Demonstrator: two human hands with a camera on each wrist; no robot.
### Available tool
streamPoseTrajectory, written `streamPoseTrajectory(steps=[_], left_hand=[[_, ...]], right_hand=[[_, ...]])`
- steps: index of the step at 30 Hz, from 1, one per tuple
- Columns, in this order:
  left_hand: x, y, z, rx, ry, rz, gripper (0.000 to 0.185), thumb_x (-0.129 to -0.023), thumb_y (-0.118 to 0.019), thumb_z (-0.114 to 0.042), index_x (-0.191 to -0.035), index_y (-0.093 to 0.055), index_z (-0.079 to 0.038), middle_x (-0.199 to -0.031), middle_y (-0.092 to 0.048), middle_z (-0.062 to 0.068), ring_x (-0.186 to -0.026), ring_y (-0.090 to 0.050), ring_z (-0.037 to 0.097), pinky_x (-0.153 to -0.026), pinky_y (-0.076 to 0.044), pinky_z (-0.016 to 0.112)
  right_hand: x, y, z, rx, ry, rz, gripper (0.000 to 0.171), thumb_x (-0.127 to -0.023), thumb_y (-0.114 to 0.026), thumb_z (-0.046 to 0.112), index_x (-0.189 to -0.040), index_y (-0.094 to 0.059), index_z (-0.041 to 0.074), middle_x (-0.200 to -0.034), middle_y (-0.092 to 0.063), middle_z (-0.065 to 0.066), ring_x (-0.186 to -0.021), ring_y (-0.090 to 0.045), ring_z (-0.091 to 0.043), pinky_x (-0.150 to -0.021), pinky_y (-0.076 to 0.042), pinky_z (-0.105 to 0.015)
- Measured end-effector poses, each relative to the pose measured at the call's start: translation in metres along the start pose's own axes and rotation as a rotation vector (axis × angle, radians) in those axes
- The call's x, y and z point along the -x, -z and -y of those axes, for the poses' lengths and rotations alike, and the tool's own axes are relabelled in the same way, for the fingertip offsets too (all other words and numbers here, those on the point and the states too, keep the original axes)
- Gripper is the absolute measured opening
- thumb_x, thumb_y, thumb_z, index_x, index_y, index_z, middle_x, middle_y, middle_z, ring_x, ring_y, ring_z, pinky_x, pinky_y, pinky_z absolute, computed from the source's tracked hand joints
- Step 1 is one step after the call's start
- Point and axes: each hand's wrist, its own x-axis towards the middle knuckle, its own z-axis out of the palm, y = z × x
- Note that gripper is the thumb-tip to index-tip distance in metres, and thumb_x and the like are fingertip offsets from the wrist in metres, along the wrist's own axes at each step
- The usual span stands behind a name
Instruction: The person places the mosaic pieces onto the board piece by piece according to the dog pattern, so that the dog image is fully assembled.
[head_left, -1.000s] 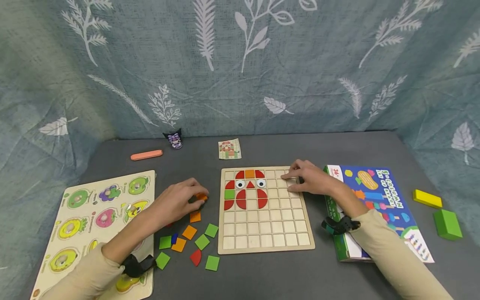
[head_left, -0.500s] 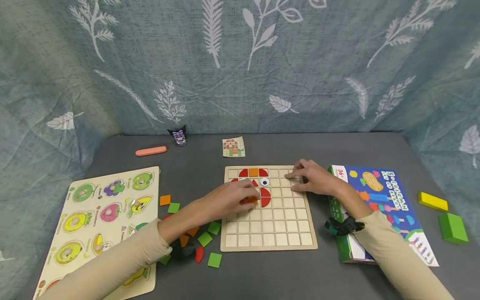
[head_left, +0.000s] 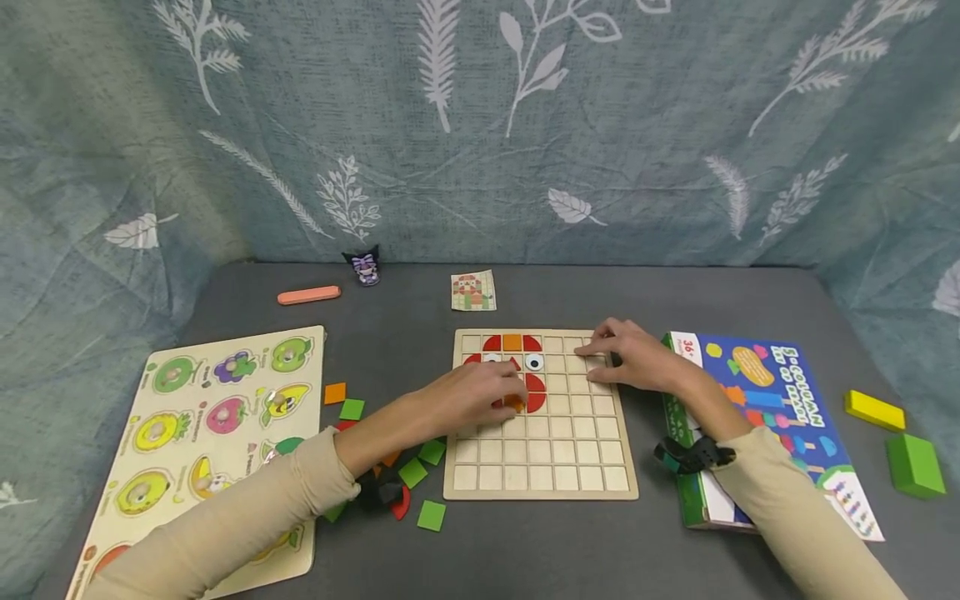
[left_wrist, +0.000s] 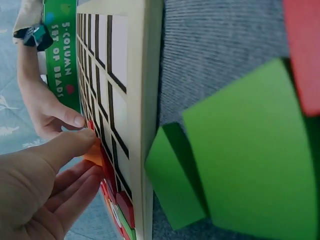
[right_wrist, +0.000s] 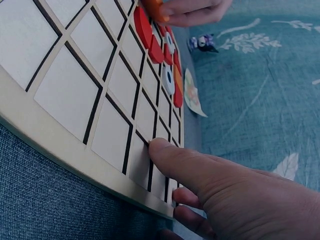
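Leaf-patterned teal cloth hangs behind a grey desk (head_left: 570,550). At centre lies a wooden grid board (head_left: 542,454), with red, orange and eye tiles set in its upper left squares.

Left hand (head_left: 480,396): over the board's left part, fingers curled, pinching an orange tile (head_left: 514,402) at the board's surface beside a red half-round tile (head_left: 536,404). The left wrist view shows the same tile (left_wrist: 94,154) between thumb and fingers against the board; whether it sits fully in a square cannot be told.

Right hand (head_left: 637,360): resting on the board's upper right corner, fingers nearly straight, thumb pressed flat on the squares near the edge, holding nothing.

Loose green, orange and red tiles (head_left: 420,475) lie on the desk left of the board, partly under the left forearm. A fruit puzzle board (head_left: 225,417) lies at far left. A bead-set box (head_left: 757,417) lies just right of the grid board, under the right forearm. A yellow block (head_left: 874,410) and a green block (head_left: 915,465) lie at far right. A pattern card (head_left: 473,291), a small purple figure (head_left: 365,266) and an orange bar (head_left: 308,295) lie near the back edge.
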Motion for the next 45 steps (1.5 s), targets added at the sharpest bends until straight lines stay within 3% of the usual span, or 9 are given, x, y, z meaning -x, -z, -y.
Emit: streamPoseTrajectory(steps=[10,19,26,31,36,42,45], left_hand=[[-0.001,-0.004,-0.001,-0.050,-0.005,0.000,0.011,-0.089,-0.071,-0.018,-0.099,-0.075,-0.015,-0.092,-0.065,0.000,-0.082,-0.056,0.012,-0.074,-0.049,0.022],[-0.002,-0.006,-0.002,-0.064,-0.036,-0.065,0.007,-0.088,-0.070,-0.010,-0.084,-0.074,-0.014,-0.085,-0.066,-0.001,-0.079,-0.056,0.012,-0.071,-0.049,0.022],[0.008,-0.009,-0.006,-0.112,-0.008,-0.084,0.006,-0.090,-0.067,-0.014,-0.088,-0.073,-0.014,-0.105,-0.067,0.003,-0.095,-0.059,0.018,-0.080,-0.052,0.026],[0.031,-0.004,-0.003,-0.103,0.033,-0.133,0.013,-0.091,-0.066,-0.018,-0.101,-0.073,-0.013,-0.114,-0.064,0.005,-0.103,-0.058,0.018,-0.082,-0.053,0.029],[0.069,0.009,0.009,-0.059,0.188,-0.152,0.022,-0.091,-0.068,-0.021,-0.111,-0.072,-0.011,-0.119,-0.064,0.006,-0.108,-0.057,0.020,-0.085,-0.054,0.034],[0.118,0.030,0.034,-0.075,0.395,-0.177,0.022,-0.088,-0.071,-0.017,-0.109,-0.072,-0.008,-0.114,-0.065,0.007,-0.105,-0.059,0.025,-0.088,-0.052,0.042],[0.142,0.038,0.043,-0.064,0.461,-0.183,0.020,-0.088,-0.071,-0.014,-0.106,-0.073,-0.007,-0.111,-0.065,0.008,-0.102,-0.060,0.027,-0.087,-0.052,0.045]], right_hand=[[0.000,0.000,0.000,-0.005,-0.026,0.006,0.041,-0.085,-0.074,0.021,-0.125,-0.067,0.010,-0.116,-0.054,-0.015,-0.093,-0.044,-0.022,-0.076,-0.035,-0.035],[0.001,0.003,-0.001,-0.013,0.005,-0.007,0.041,-0.086,-0.073,0.020,-0.125,-0.067,0.009,-0.115,-0.054,-0.016,-0.091,-0.043,-0.022,-0.074,-0.034,-0.034],[0.002,-0.001,-0.002,-0.014,0.008,-0.015,0.041,-0.085,-0.073,0.021,-0.124,-0.067,0.009,-0.116,-0.054,-0.016,-0.091,-0.042,-0.021,-0.074,-0.033,-0.033],[0.002,-0.002,-0.003,-0.012,0.010,-0.012,0.041,-0.086,-0.073,0.021,-0.124,-0.067,0.010,-0.116,-0.054,-0.015,-0.091,-0.042,-0.020,-0.074,-0.033,-0.033],[0.003,-0.003,-0.002,-0.009,0.017,-0.013,0.040,-0.086,-0.073,0.022,-0.124,-0.067,0.010,-0.115,-0.054,-0.015,-0.090,-0.041,-0.020,-0.073,-0.033,-0.032],[0.001,-0.001,-0.002,-0.016,0.015,-0.012,0.040,-0.086,-0.073,0.020,-0.124,-0.067,0.008,-0.115,-0.054,-0.017,-0.090,-0.042,-0.021,-0.073,-0.034,-0.033],[0.001,-0.002,-0.002,-0.016,0.018,-0.008,0.040,-0.086,-0.073,0.020,-0.124,-0.067,0.008,-0.115,-0.054,-0.016,-0.090,-0.042,-0.021,-0.073,-0.033,-0.033]])
